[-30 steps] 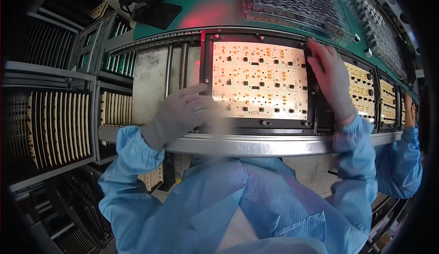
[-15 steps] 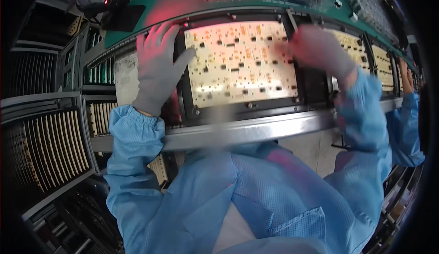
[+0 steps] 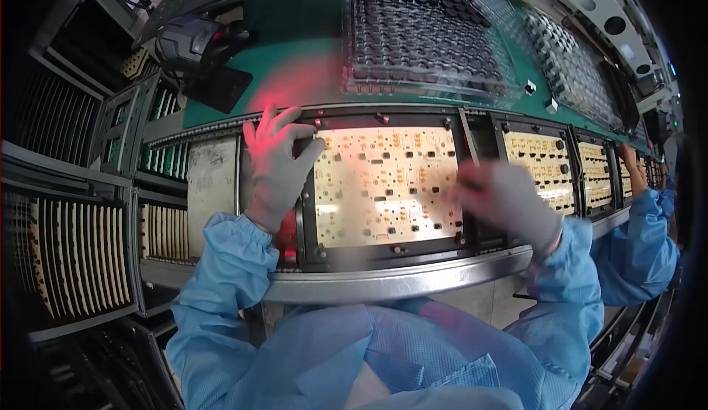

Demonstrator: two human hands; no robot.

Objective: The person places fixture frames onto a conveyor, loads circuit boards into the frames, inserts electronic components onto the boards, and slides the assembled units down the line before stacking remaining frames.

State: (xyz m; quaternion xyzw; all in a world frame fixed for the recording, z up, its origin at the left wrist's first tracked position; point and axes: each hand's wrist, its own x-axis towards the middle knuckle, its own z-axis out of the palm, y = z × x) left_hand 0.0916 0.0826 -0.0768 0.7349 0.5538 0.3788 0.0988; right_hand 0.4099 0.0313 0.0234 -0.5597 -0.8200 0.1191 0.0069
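Note:
A cream circuit board [image 3: 383, 189] with small black and orange parts lies in a black frame [image 3: 354, 256] on the rail in front of me. My gloved left hand [image 3: 279, 163] rests at the frame's upper left corner. Its fingers are spread, with the thumb and forefinger bent towards each other over the board's corner; nothing shows between them. Over the board's right edge is my gloved right hand [image 3: 509, 196], blurred, its fingers drawn together. A small dark thing shows at its fingertips, too smeared to name.
Clear trays of black round parts [image 3: 428, 34] stand on the green mat [image 3: 295, 34]. A black handheld device [image 3: 193, 45] lies at the far left. More framed boards [image 3: 542, 163] run to the right, where another person's hand [image 3: 632, 168] works. Board racks [image 3: 81, 255] stand at left.
My view has tilted up, so more of the mat and trays shows. My left thumb and forefinger have drawn closer together. My right hand has moved lower along the board's right side.

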